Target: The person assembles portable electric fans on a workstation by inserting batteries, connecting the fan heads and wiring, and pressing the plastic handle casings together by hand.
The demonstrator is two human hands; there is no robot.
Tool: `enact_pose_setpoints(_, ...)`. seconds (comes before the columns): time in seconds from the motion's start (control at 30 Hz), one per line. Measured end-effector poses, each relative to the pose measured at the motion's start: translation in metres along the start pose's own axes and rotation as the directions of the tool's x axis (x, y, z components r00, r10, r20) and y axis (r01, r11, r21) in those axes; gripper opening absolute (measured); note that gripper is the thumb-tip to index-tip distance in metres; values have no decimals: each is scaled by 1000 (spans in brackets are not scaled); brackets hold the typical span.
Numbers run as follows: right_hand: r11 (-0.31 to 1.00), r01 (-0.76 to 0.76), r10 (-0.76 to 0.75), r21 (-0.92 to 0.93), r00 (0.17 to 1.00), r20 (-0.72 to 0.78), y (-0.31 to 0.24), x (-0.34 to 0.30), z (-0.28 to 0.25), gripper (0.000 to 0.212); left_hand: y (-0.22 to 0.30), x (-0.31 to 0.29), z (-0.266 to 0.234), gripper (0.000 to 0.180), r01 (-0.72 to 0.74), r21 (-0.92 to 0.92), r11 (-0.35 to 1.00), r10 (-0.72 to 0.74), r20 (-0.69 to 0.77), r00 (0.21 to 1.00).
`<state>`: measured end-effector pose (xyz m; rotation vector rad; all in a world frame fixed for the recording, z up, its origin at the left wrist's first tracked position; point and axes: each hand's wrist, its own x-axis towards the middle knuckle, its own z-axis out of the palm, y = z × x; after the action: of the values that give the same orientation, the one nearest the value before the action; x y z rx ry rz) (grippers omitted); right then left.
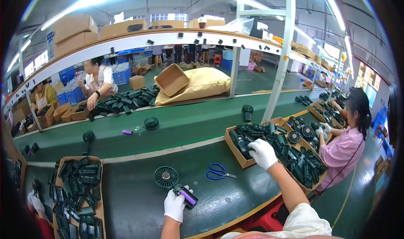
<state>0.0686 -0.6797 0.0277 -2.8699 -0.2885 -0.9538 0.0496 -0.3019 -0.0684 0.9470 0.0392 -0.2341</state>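
Note:
My left hand (174, 205), in a white glove, is closed round the handle of a small dark handheld fan (166, 177). A purple cylindrical battery (186, 195) shows in the opened handle. The fan's round grille points away from me over the table. On the right, my white-gloved right hand (262, 153) reaches over a cardboard box (243, 160) of dark green plastic casing pieces (241, 143). Its fingertips are down among the pieces, and whether they grip one is hidden. Blue-handled cutters (219, 172) lie on the table between my hands.
Another cardboard box (102, 197) of dark casings stands at my left, beside a co-worker's gloved hand (36, 201). Beyond the table runs a green conveyor belt (189, 129) carrying a fan head (151, 123) and a loose purple battery (127, 132). A person in pink (343, 148) works at the right.

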Motion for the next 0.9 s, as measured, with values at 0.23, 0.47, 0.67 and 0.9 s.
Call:
enact_pose_setpoints(0.23,525,-491,51,695,834,550,-122,-49,21,27,-5,1,-5,50,-27,27,999,28,0,1000)
enact_pose_setpoints(0.47,939,47,-131,340,965,228,-147,-61,59,58,-8,3,-14,45,-71,56,996,72,-24,997)
enact_pose_setpoints(0.67,953,-60,-55,298,930,364,-156,-61,42,53,2,7,-7,38,-163,260,952,169,-1,986)
enact_pose_setpoints(0.9,827,-28,-99,561,976,195,-222,-25,52,52,3,4,-14,42,-149,605,782,163,32,986)
